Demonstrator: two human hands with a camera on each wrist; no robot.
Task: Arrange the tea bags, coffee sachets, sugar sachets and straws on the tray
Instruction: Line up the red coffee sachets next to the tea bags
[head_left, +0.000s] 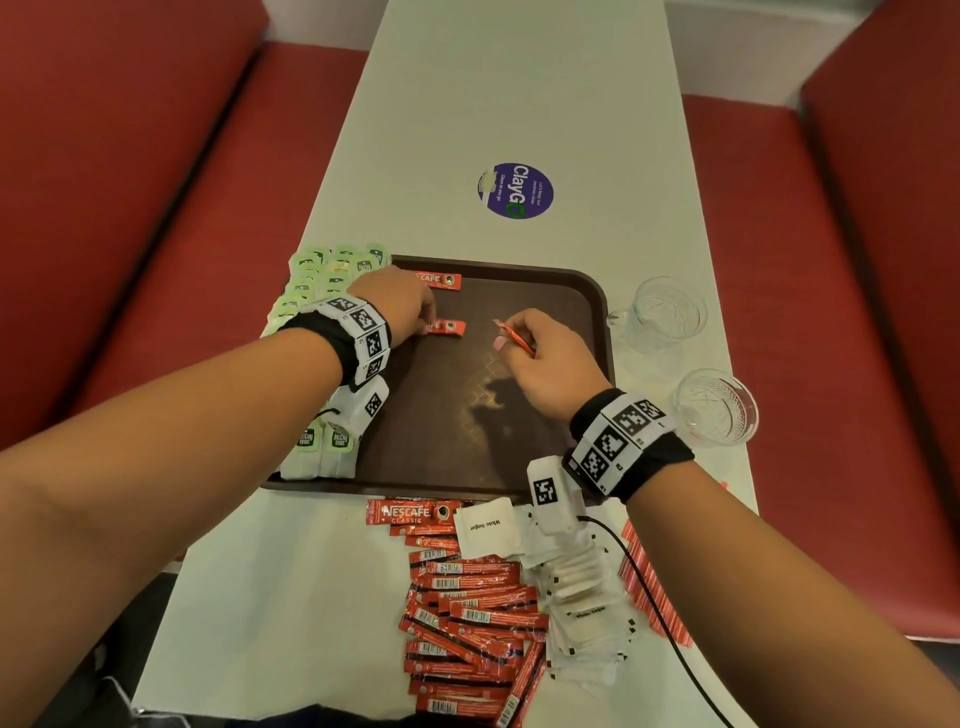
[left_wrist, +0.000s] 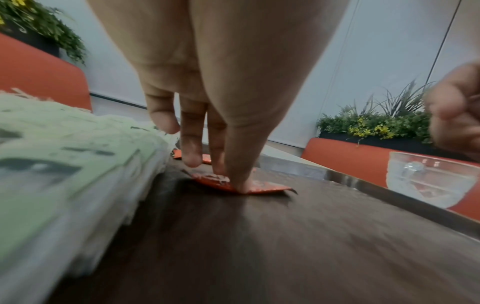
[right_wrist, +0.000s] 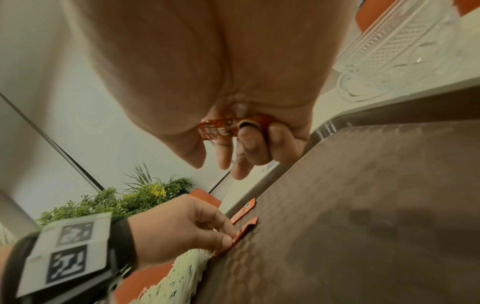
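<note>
Sachet (head_left: 448, 327) under L hand (head_left: 397, 306); 2nd sachet (head_left: 514, 336), R hand (head_left: 545, 364)

Dark brown tray (head_left: 571, 291) on a pale desk (head_left: 519, 104). Green-and-white tea bags (head_left: 322, 280) line its left side. Two red coffee sachets (head_left: 439, 279) lie flat beside them; a third sachet (head_left: 514, 338) tilts above. More coffee sticks (head_left: 467, 618), white sugar sachets (head_left: 587, 597) and striped straws (head_left: 636, 561) sit heaped before the tray.

A flat coffee sachet (head_left: 449, 327) on the brown tray (head_left: 545, 379) is pinched by the left grip (head_left: 400, 304); a raised coffee sachet (head_left: 514, 338) is held by the right grip (head_left: 540, 358). Tea bags (head_left: 322, 275) are piled at the tray's 9 o'clock side.
</note>
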